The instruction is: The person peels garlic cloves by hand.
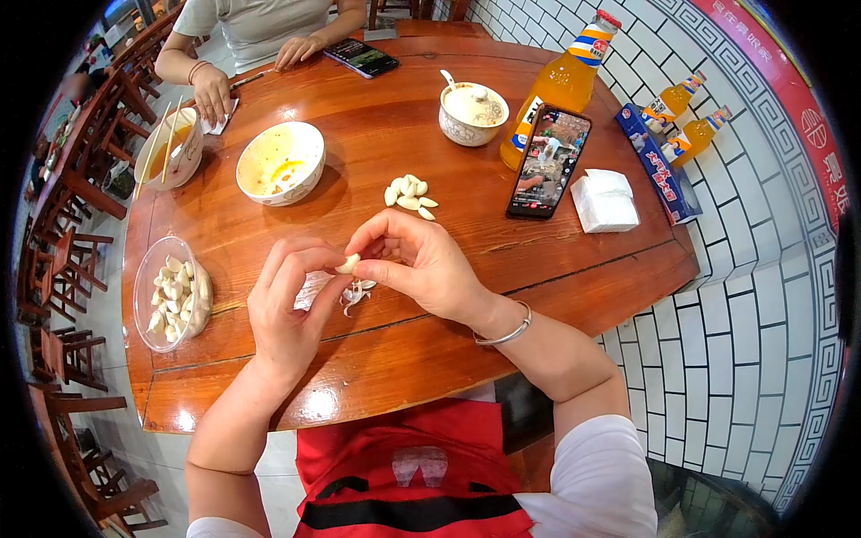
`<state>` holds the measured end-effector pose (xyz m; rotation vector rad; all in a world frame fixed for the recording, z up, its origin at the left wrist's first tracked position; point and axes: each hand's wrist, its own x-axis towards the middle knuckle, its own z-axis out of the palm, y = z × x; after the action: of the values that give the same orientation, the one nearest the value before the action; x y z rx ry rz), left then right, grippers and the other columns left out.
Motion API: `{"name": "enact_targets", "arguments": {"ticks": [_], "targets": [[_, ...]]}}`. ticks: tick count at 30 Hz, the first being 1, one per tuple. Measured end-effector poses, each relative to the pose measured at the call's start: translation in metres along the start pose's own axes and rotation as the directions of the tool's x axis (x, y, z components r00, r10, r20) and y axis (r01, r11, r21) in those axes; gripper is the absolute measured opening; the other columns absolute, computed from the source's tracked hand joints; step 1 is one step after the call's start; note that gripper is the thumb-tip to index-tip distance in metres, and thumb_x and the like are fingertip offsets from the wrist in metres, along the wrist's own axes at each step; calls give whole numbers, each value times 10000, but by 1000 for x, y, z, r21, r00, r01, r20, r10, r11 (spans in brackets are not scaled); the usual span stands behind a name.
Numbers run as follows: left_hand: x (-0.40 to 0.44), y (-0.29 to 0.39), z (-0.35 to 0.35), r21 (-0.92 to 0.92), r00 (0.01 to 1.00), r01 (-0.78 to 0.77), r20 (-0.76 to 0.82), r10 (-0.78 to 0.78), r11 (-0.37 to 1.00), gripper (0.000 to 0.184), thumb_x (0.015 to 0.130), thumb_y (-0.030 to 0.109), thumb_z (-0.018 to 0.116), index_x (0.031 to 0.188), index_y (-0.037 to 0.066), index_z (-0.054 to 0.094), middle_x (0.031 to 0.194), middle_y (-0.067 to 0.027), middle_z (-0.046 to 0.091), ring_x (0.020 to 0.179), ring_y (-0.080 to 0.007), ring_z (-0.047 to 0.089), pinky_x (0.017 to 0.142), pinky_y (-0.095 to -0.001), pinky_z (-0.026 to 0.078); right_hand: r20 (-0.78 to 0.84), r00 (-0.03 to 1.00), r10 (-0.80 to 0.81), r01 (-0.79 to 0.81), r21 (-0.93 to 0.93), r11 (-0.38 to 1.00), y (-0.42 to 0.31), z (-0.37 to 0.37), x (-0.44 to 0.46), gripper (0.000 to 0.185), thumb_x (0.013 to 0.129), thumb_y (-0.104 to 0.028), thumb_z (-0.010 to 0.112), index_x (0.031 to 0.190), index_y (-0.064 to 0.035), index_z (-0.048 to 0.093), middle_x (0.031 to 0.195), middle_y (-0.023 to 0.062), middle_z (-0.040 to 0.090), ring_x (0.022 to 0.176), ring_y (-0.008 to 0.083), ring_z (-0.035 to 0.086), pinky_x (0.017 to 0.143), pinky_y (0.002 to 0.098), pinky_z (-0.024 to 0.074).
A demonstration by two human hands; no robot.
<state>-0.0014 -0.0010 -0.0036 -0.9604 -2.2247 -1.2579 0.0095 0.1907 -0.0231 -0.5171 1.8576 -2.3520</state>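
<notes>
A garlic clove point(348, 264) is pinched between the fingertips of my left hand point(291, 300) and my right hand point(417, 264), over the wooden table point(395, 359). Both hands have their fingers closed on it. Loose garlic skins point(355, 294) lie just below the fingertips. Beyond my right hand sits a small pile of peeled cloves point(408, 193). To the left, a clear plastic tub point(204, 300) holds many cloves.
Across the table sits a person point(256, 31) near a dark phone point(360, 57). Bowls point(305, 152) point(184, 170) stand at the back left. A lidded pot point(471, 130), orange bottle point(565, 81), propped phone point(549, 161) and tissues point(605, 201) stand at the right.
</notes>
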Motion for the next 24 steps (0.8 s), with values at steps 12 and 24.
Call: {"name": "enact_targets", "arguments": {"ticks": [12,24], "targets": [[1,-2,1,25,999,-36,-21,37,999,294,710,-51,788,954,38,650,940,-120,637,818,-248,658,687,-326,534,-12,1000,-7,7,5,1000,2,1,1,172,931,-58,681,1077,-16,601,981,12,627,907,69,598,814,230,506],[1,-6,-2,-39,999,-24,-38,23,999,302,707,-76,787,949,5,626,924,-109,675,858,-246,660,750,-336,530,-25,997,75,-72,120,990,-7,2,2,170,935,-5,650,1085,2,570,1042,62,656,962,109,636,854,254,529]]}}
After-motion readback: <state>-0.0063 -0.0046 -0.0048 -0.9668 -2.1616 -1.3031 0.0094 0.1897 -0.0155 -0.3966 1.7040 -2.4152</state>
